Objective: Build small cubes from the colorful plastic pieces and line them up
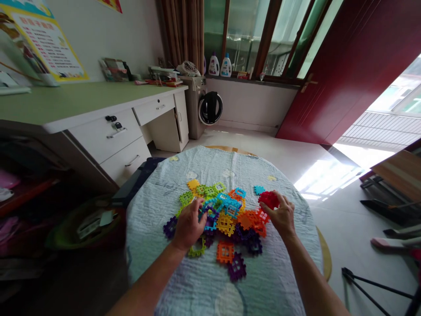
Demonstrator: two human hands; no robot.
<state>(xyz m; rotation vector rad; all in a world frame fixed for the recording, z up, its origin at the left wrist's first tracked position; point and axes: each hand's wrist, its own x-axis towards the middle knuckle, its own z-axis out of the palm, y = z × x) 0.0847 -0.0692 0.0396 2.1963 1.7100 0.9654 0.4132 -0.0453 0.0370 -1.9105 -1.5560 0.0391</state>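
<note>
Interlocking plastic pieces in many colours lie heaped on a round table with a pale blue cloth [272, 272]. My right hand [281, 213] grips a red piece [269, 199] at the right side of the heap. At the heap's left, my left hand [190, 224] has its thumb and fingers curved apart, next to purple and blue pieces [210, 219]; whether it touches one is unclear. Yellow pieces [225, 224] and orange pieces [250, 219] lie between the hands. Nearest me are an orange square [225, 252] and a purple square [237, 267]. One blue piece [259, 190] lies apart.
A green-topped desk [98, 94] with drawers stands at the left. Behind are a washing machine [197, 105] and two bottles on the windowsill. A red door [332, 74] is at the right, with black tripod legs [378, 285] on the floor.
</note>
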